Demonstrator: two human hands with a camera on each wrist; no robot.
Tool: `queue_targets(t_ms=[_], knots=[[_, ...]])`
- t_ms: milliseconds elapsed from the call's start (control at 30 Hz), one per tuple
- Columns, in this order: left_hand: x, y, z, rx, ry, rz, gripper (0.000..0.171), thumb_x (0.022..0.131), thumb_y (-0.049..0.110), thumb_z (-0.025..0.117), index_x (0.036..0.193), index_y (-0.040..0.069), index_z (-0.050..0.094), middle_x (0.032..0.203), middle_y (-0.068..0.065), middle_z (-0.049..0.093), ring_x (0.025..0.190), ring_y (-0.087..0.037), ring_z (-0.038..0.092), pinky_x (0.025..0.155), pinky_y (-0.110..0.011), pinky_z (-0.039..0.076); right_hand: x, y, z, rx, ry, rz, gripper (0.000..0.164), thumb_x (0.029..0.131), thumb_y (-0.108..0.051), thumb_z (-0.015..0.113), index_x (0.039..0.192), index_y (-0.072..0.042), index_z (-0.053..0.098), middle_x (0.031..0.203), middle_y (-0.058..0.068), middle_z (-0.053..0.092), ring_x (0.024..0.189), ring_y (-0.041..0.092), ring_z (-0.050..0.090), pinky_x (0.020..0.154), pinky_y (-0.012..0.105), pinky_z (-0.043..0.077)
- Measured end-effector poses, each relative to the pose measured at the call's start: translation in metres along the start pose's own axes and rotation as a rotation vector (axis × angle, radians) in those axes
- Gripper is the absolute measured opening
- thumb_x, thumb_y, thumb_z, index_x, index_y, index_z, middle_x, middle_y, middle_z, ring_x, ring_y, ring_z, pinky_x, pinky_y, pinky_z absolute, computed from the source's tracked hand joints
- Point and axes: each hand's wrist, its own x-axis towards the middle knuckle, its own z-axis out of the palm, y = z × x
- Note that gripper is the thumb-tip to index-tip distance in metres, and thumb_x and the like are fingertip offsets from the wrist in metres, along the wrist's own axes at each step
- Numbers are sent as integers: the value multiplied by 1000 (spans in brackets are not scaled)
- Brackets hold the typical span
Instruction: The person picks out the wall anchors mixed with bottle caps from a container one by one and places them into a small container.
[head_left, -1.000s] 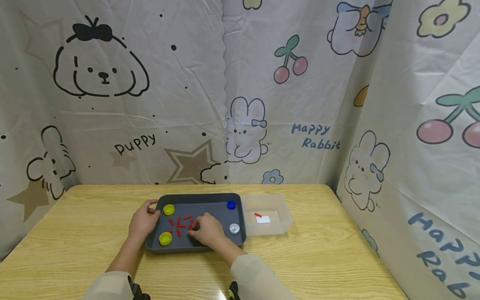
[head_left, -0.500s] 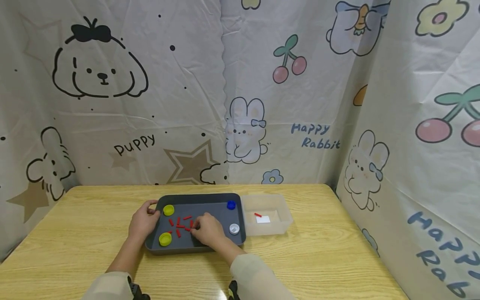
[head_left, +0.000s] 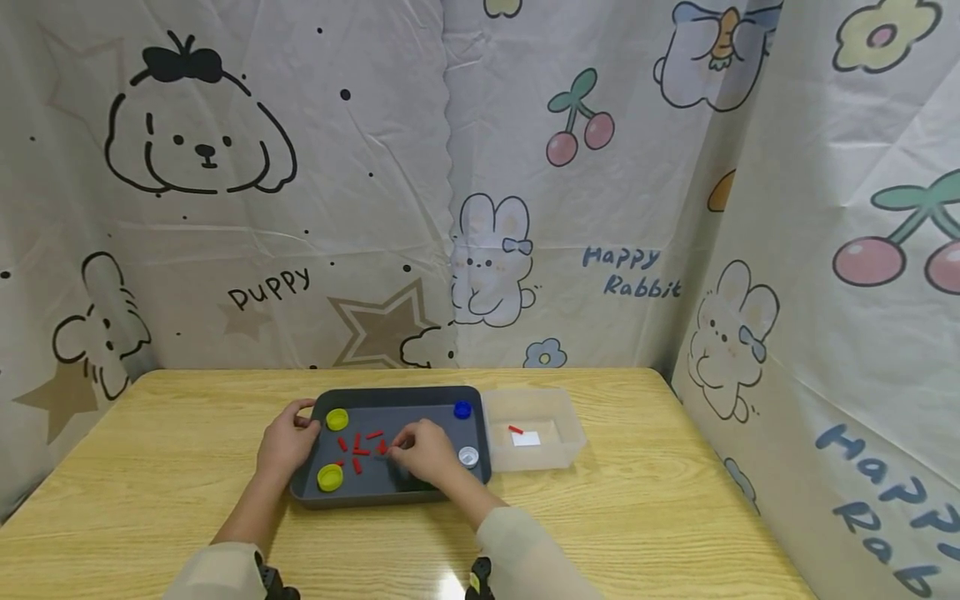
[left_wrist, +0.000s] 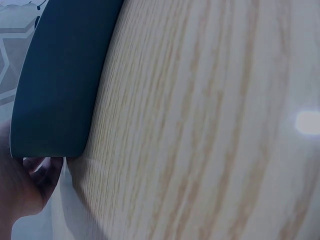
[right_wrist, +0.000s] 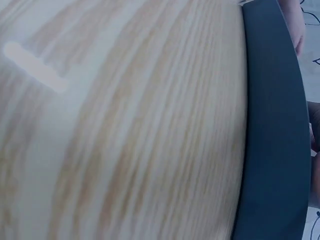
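Observation:
In the head view a dark grey tray [head_left: 420,400] lies on the table. Loose short red sticks [head_left: 362,452], several of them, are scattered over its left half. My left hand [head_left: 287,439] grips the tray's left rim, thumb on the edge and fingers outside; the left wrist view shows that hand [left_wrist: 25,187] at the tray's end wall. Over the middle of the tray, my right hand [head_left: 426,454] pinches a small red stick [head_left: 383,447] at the fingertips, partly hidden by the fingers. The right wrist view catches mostly the tray's side wall [right_wrist: 275,125].
Two yellow caps [head_left: 337,419] sit at the tray's left, a blue cap [head_left: 462,409] and a silver-white cap [head_left: 468,457] at its right. Against the right side stands a translucent box [head_left: 558,417] holding one red stick and a white label [head_left: 527,438]. A printed curtain [head_left: 375,208] hangs behind.
My right hand has shifted slightly right and up, and a red stick near its fingertips has left its spot on the tray floor. The left hand stays on the rim.

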Motion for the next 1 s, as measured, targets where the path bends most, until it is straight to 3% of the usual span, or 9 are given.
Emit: queue_targets(t_ms=[600, 1000], knots=[[1, 0, 1, -2, 3, -4, 45, 92, 18, 50, 135, 5, 43, 112, -24, 57, 99, -37, 56, 78, -46, 43, -5, 5, -25, 131, 1, 22, 9, 85, -20, 66, 85, -12, 71, 85, -1, 55, 71, 7, 47, 58, 21, 40], [2, -1, 0, -3, 1, -2, 46, 92, 19, 50, 135, 6, 43, 113, -25, 57, 101, -38, 55, 78, -47, 42, -7, 7, -47, 78, 52, -27, 10, 84, -22, 67, 84, -12, 72, 82, 0, 57, 71, 8, 48, 59, 21, 41]])
